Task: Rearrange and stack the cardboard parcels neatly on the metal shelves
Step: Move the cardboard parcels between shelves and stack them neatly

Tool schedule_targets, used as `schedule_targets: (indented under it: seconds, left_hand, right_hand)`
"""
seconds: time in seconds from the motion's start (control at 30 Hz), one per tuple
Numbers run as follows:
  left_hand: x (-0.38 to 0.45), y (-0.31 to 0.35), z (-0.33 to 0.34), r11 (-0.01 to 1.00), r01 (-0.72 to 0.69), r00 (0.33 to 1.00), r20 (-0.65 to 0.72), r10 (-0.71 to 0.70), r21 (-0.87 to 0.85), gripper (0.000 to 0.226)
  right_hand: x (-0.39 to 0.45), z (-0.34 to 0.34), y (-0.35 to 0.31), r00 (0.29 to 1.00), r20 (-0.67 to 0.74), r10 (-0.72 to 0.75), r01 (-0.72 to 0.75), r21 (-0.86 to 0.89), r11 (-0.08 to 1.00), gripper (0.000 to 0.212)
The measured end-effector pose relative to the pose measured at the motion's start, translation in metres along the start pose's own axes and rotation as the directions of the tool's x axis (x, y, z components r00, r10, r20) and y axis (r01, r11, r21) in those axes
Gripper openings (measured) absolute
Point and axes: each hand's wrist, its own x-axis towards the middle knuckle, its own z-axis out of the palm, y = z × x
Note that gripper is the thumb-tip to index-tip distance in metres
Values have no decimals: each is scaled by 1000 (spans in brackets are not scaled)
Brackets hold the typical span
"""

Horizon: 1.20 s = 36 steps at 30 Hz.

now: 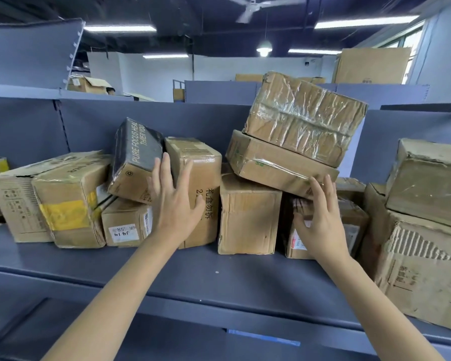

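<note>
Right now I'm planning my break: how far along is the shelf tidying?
Early. Nothing looks neatly stacked yet. Left hand rests open on the upright parcel; right hand touches the tilted flat parcel. The black-topped box and taped parcel still lean askew.

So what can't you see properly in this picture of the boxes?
All in the head view:
- The box behind the right hand: its label is mostly covered by the hand and fingers.
- The small white label on the low box: handwriting too small to read.
- The torn box at far right: cut off by the picture's edge.
- The boxes' backs: hidden against the shelf wall.
</note>
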Motion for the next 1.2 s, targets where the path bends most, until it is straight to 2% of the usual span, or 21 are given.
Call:
schedule_targets:
  seconds: [0.17,0.33,0.47,0.63,0.77,0.87,1.0,1.2]
  left_hand:
    - [1,10,11,996,-71,997,-16,70,-60,64]
    - [10,18,21,994,-102,994,-28,101,-47,66]
    - [17,18,26,995,-92,995,-31,91,-45,65]
    - [16,8,34,999,-31,999,-13,31,7,75]
    - [10,3,39,1000,-21,999,-50,21,3,97]
    - [3,2,45,999,50,997,-60,-51,-18,109]
    - [-5,-3,59,994,101,994,-48,-99,45,120]
    - [-12,-1,72,964,236,971,-55,-231,122,134]
  right_hand:
    - [0,-4,-4,1000,-14,-27,27,-4,1000,75]
    - [26,0,-22,975,26,-222,223,-169,960,82]
    - [42,7,-35,967,112,-229,252,-273,929,92]
    - [46,9,-21,969,-3,-248,231,-350,908,105]
    - [51,3,-10,963,-42,-268,231,-390,891,107]
    - [51,1,-7,965,-34,-260,227,-392,892,103]
    - [46,2,-8,972,-28,-234,208,-362,909,95]
    - [9,5,-9,972,-155,-177,164,-94,982,74]
